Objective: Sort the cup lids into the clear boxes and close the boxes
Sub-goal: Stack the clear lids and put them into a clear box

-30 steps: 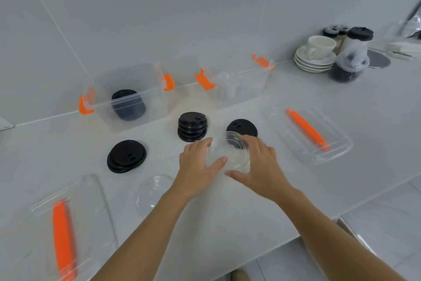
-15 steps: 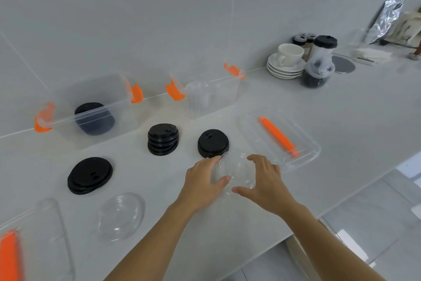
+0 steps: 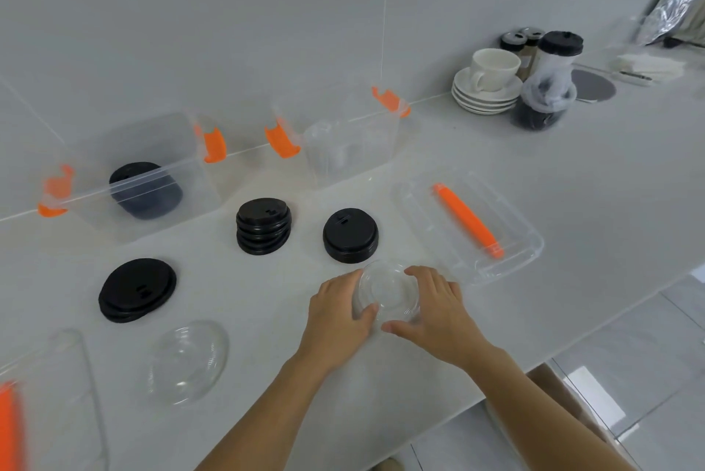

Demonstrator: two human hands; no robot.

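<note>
My left hand (image 3: 337, 312) and my right hand (image 3: 438, 308) both grip a stack of clear cup lids (image 3: 387, 291) from either side, low over the counter. Three piles of black lids stand on the counter: one at the left (image 3: 137, 289), one in the middle (image 3: 263, 224), one just beyond my hands (image 3: 350, 234). Another clear domed lid (image 3: 189, 360) lies at the near left. The left clear box (image 3: 126, 180) holds black lids. The right clear box (image 3: 347, 142) stands open against the wall; its contents are hard to make out.
A box cover with an orange handle (image 3: 469, 226) lies right of my hands; a second cover (image 3: 45, 402) lies at the near left edge. At the far right stand a white cup on saucers (image 3: 488, 83), jars (image 3: 545, 88) and foil. The counter's front edge runs diagonally at the right.
The view has shifted rightward, so everything slides left in frame. Both hands stay closed around the clear lids, which have come slightly nearer to me, away from the black pile.
</note>
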